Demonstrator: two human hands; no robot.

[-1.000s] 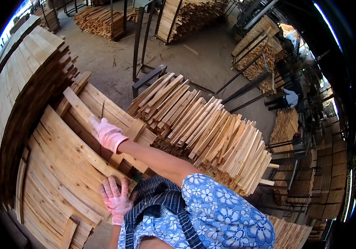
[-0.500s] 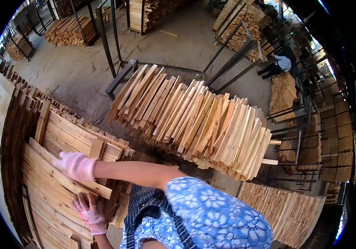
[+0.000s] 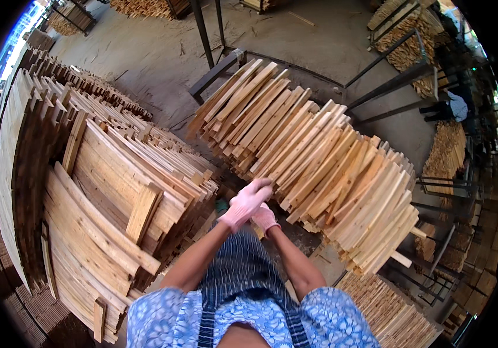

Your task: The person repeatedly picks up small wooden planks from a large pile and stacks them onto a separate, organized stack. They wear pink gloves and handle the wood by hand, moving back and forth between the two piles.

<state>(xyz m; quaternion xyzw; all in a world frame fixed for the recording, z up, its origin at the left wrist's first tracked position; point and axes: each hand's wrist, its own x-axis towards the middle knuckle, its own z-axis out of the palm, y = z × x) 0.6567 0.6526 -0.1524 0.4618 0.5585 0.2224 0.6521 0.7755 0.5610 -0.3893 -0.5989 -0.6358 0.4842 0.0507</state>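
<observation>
My left hand (image 3: 245,204), in a pink glove, is in front of my apron with its fingers pressed together, pointing to the near ends of a pile of loose wooden strips (image 3: 312,168). Whether they touch a strip is unclear. Just beneath and to the right is my right hand (image 3: 265,218), also gloved; the left hand covers most of its fingers. On the left stands a stack of wooden boards (image 3: 86,243). A long narrow board (image 3: 107,223) lies along its top, near a short crosspiece (image 3: 143,212).
Dark metal rack posts (image 3: 391,84) rise behind the loose strips. A bundle of strips (image 3: 391,310) lies at the lower right. Another person (image 3: 456,108) is at the far right beside more wood piles. Two strips (image 3: 401,258) jut from the pile's right end.
Both hands have left the board stack and come together in front of my body, which has turned toward the loose strips. The long board stays on the stack. The view has shifted.
</observation>
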